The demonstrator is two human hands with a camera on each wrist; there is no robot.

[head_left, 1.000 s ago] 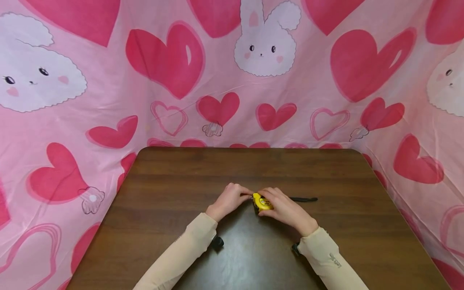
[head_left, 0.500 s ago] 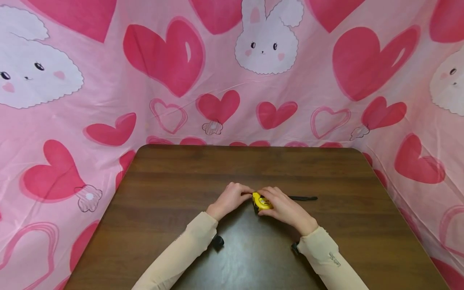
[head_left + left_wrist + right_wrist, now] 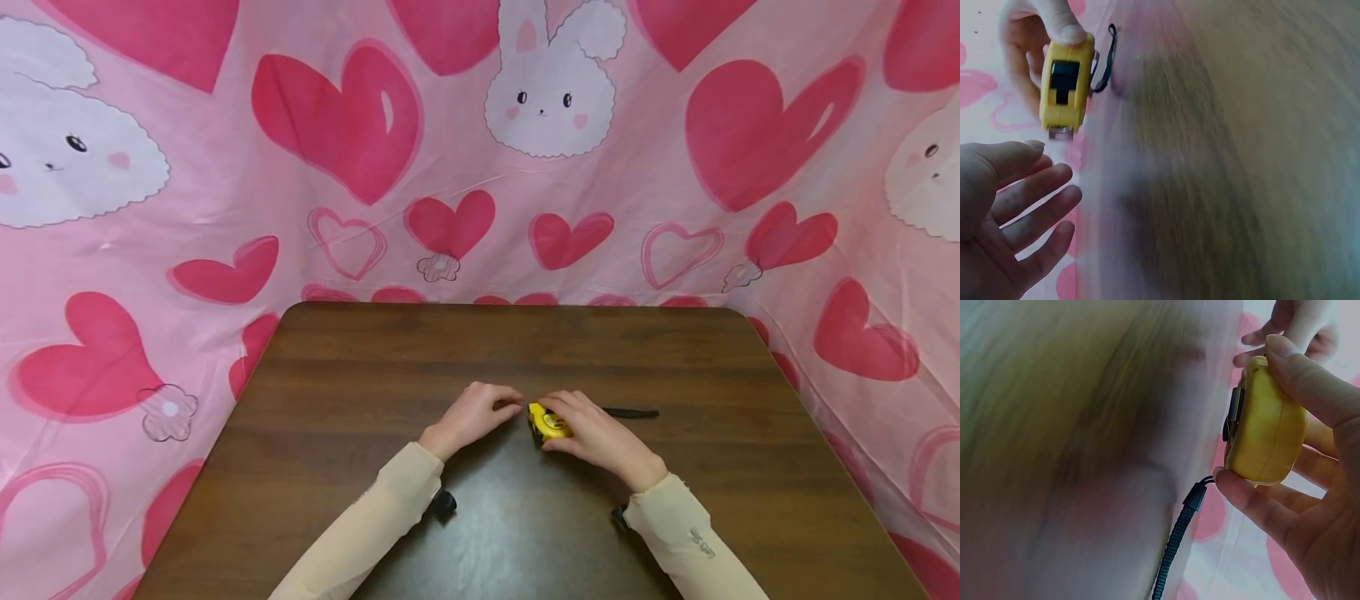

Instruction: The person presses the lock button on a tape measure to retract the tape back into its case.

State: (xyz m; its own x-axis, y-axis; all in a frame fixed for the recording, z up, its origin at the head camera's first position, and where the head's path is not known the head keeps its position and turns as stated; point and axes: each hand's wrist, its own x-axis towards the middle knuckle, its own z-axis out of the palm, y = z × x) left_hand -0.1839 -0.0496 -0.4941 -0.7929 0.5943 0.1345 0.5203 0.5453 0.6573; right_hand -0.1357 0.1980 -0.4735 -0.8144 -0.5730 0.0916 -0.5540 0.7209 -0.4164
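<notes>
A yellow tape measure with black parts is near the middle of the table, gripped by my right hand between thumb and fingers. From its end a black wrist strap trails to the right; the right wrist view shows the strap as a woven cord. In the left wrist view the metal hook sits at the mouth of the tape measure, with no blade drawn out. My left hand is just left of it, apart from the hook, its fingers loosely bent and holding nothing.
The brown wooden table extends around both hands. A pink cloth with hearts and rabbits hangs behind and at both sides. Dark wrist cameras sit under the cuffs.
My left fingers, which were at the hook end of the tape measure, have come off it and moved slightly left. The right hand has shifted a little right with the tape measure.
</notes>
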